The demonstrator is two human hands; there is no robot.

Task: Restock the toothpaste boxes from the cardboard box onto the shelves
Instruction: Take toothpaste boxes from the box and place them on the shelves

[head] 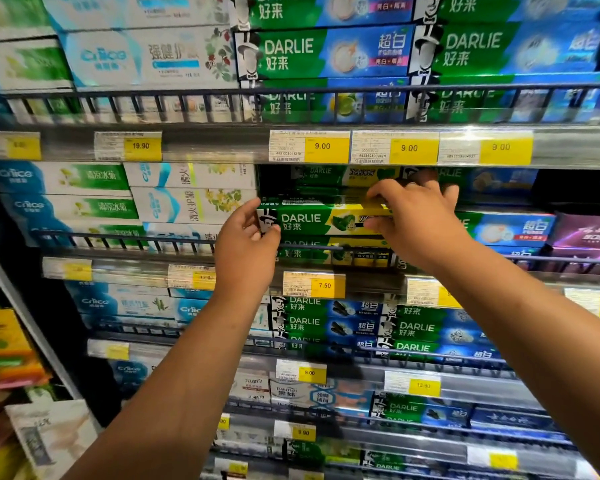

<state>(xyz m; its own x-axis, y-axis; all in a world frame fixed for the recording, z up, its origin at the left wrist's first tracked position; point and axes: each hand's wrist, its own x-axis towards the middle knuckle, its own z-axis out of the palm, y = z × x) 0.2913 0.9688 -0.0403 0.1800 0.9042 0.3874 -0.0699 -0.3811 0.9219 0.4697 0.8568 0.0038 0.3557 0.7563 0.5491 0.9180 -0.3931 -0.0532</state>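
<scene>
Reaching up from 6 o'clock, my left forearm (174, 386) and right forearm (520, 306) lead to the shelf (129, 271). One green-and-yellow toothpaste box (323, 221) lies level, long axis 9 to 3 o'clock, logo end toward 9. My left hand (246, 244) pinches that end; my right hand (416, 220) grips the 3 o'clock part, fingers over the top edge. One second matching box (305, 252) sits directly beneath, behind the wire rail (136, 236).

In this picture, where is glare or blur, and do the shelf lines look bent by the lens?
Head view: glare whitens the clear plastic price rail at upper right; the white toothpaste boxes at upper left are blurred; the dark wire shelf rails bow from the wide lens; the green and yellow toothpaste box at centre is sharp.
</scene>
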